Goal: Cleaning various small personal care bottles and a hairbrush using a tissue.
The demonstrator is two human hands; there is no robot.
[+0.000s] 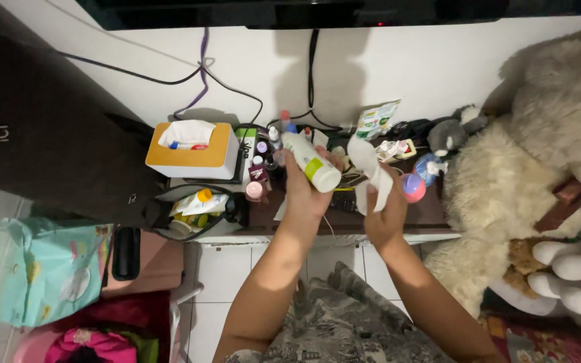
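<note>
My left hand grips a white bottle with a green band, held tilted above a dark low shelf. Beside it, my right hand holds a crumpled white tissue or wipe upright, just right of the bottle. Both hands hover over the cluttered shelf top, in front of a white wall.
A yellow-and-white tissue box stands at the left of the shelf, with small bottles beside it. A pouch of tubes sits lower left. Large plush toys crowd the right. A teal bag lies on the floor.
</note>
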